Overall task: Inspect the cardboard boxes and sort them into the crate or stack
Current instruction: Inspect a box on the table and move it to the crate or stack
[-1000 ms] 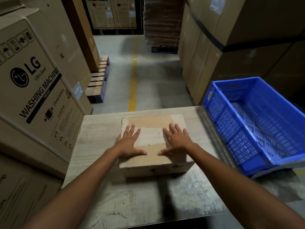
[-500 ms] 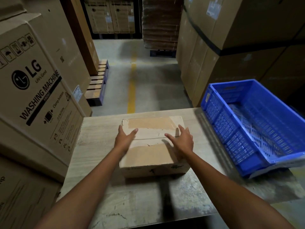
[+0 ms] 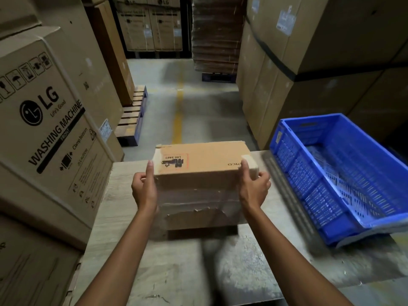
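Gripping box (image 3: 199, 164) at both ends, tilted up over table (image 3: 123, 217), printed face upward, torn tape on near face | left hand (image 3: 144, 191) fingers curled round left end | right hand (image 3: 254, 189) fingers curled round right end | crate (image 3: 344, 173) on table to the right, apart from box | washing-machine carton (image 3: 50, 129) at left

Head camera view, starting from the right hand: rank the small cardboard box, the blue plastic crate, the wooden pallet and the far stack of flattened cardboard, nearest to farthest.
1. Small cardboard box: in the right hand, held at its right end.
2. Blue plastic crate: just right, on the table.
3. Wooden pallet: on the floor, ahead and left.
4. Stack of flattened cardboard: far down the aisle.
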Demonstrator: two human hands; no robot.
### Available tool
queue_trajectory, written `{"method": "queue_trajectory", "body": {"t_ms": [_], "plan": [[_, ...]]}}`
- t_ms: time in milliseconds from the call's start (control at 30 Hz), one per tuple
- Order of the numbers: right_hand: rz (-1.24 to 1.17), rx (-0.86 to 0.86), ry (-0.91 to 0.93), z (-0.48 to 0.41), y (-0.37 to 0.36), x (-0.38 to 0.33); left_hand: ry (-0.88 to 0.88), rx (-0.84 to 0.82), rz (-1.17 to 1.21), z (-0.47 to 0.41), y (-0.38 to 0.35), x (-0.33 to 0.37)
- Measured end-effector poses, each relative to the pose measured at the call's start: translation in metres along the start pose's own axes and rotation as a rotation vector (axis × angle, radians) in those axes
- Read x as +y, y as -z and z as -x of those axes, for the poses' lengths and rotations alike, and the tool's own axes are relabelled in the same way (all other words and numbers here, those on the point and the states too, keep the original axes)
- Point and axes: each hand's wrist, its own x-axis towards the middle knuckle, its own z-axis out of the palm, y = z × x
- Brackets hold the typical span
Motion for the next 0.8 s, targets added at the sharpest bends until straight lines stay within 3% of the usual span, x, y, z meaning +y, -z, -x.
{"method": "queue_trajectory", "body": {"t_ms": [200, 400, 433, 500, 600, 800], "plan": [[0.006, -0.011, 0.003, 0.014, 0.009, 0.04, -0.073, -0.112, -0.109, 0.027, 0.021, -0.025], [0.107, -0.097, 0.126, 0.02, 0.027, 0.062, -0.167, -0.254, -0.178, 0.033, 0.044, -0.045], [0.182, -0.053, 0.205, 0.02, 0.028, 0.059, -0.242, -0.228, -0.257, 0.031, 0.044, -0.045], [0.354, 0.035, 0.489, 0.022, 0.026, 0.051, -0.56, -0.163, -0.465, 0.029, 0.043, -0.041], [0.383, -0.081, 0.911, 0.03, 0.012, 0.036, -1.002, -0.245, -0.575, 0.035, 0.034, -0.036], [0.479, -0.439, 1.256, 0.068, -0.02, 0.033, -1.111, -0.285, -0.665, 0.045, 0.031, -0.056]]}}
